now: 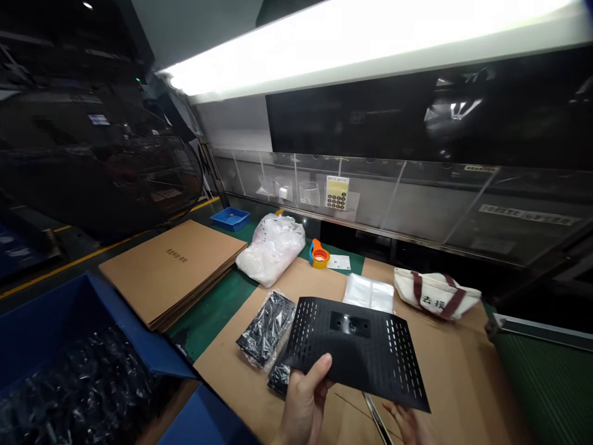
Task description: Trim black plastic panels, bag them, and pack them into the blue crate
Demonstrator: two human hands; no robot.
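Observation:
A thin black panel (361, 364) is tilted above the cardboard-covered bench, with rows of slots along both sides and a recessed plate with holes near its far edge. My left hand (306, 395) grips its near left edge, thumb on top and fingers underneath. Just below the panel's near right edge is my right hand (407, 423), blurred and partly covered; whether it touches the panel is unclear. A narrow metal strip (377, 420) lies between the hands, its near end cut off by the frame. Bagged black parts (266, 327) lie left of the panel, another black bundle partly beneath it.
Clear plastic bags (365, 290), a tape dispenser (319, 254), a stuffed white bag (273, 247) and a canvas pouch (435, 293) lie behind the panel. Stacked cardboard sheets (171, 266) and a blue bin (88, 303) of wrapped black parts stand left. A green conveyor (542, 377) is right.

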